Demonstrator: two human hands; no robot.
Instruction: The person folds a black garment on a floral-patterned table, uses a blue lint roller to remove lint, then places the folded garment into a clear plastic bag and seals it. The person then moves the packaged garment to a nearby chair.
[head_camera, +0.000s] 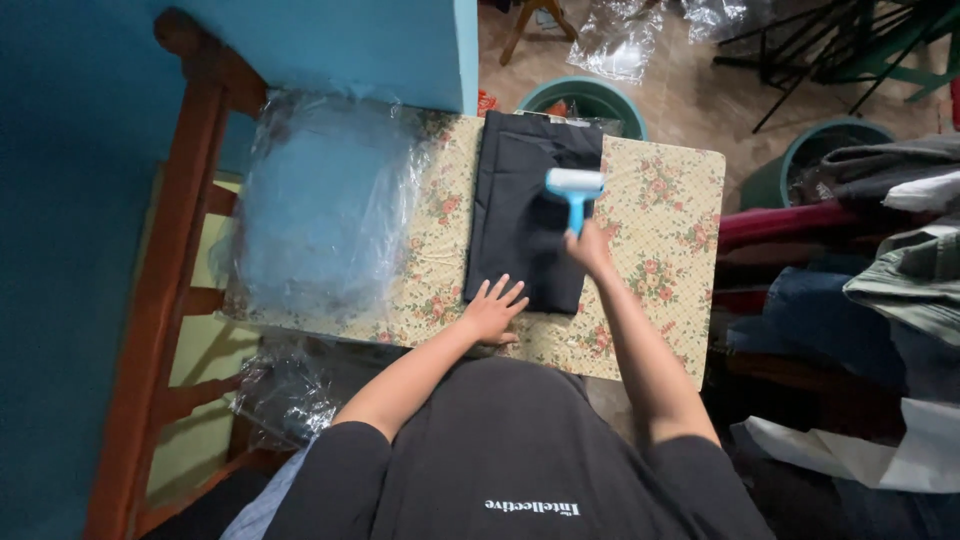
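Note:
A folded black garment (520, 200) lies along the middle of a table covered with a floral cloth (660, 210). My left hand (493, 308) rests flat on the garment's near edge, fingers spread. My right hand (588, 247) grips the blue handle of a lint roller (574, 187), whose white roll sits on the garment's right side.
A stack of clear plastic bags (325, 205) covers the table's left part. A wooden chair frame (165, 270) stands at the left by a blue wall. Two green bins (585, 97) sit beyond the table. Piled clothes (880, 250) fill the right side.

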